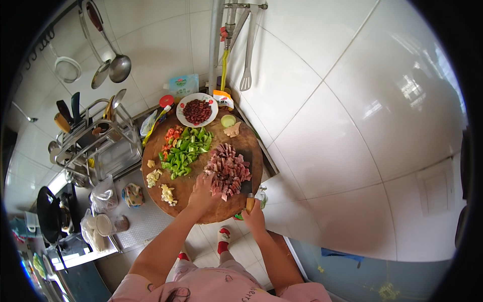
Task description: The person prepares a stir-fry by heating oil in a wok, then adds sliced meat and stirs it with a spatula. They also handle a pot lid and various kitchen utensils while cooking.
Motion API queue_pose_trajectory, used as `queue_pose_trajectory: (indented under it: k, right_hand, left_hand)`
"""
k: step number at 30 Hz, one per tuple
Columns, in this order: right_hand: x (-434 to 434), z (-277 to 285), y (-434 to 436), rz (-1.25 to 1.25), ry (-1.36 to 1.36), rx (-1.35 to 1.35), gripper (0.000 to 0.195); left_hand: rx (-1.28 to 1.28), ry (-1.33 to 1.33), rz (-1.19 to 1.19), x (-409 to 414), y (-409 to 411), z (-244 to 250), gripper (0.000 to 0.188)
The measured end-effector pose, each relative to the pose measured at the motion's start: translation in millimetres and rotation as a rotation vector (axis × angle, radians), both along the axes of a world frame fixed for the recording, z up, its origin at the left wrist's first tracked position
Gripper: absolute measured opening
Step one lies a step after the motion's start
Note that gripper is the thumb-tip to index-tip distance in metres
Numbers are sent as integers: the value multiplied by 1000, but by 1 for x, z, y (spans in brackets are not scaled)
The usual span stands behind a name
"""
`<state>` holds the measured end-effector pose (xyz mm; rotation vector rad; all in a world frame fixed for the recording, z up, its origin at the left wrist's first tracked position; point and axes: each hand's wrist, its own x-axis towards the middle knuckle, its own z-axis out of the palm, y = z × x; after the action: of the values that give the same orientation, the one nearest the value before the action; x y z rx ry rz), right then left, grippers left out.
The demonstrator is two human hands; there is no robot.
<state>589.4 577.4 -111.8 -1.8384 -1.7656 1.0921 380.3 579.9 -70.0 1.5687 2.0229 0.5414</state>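
My right hand point(254, 218) grips the wooden handle of a kitchen cleaver point(247, 187). Its dark blade lies flat on a round wooden chopping board point(196, 213), partly under a pile of sliced meat point(228, 170). At the pile's lower left edge, my left hand point(203, 192) touches the slices with fingers apart. Chopped green pepper point(185, 153) and red pepper pieces point(171, 136) lie farther left. Chopped garlic point(168, 194) and another small pale heap point(153, 178) sit near the board's left edge. Beyond the meat is a piece of ginger point(232, 130).
At the board's far side stands a plate point(180, 117) of dried red chillies or beans. A metal rack point(102, 151) holds knives at left; bags and a tub point(103, 225) stand on the steel counter point(136, 224). Tiled wall point(320, 158) bounds the right. A slotted turner point(246, 75) hangs above.
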Motion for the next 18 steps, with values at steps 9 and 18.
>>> queue_pose_trajectory:
  k: [9,18]
  right_hand:
    - [-2,-5,-7,101,127,36,62]
    - [-2,-45,-10,100,332,109,60]
  left_hand:
    - [-212,89,-22,21,21,19,89]
    - [-132,61,-30,22,23,4,85]
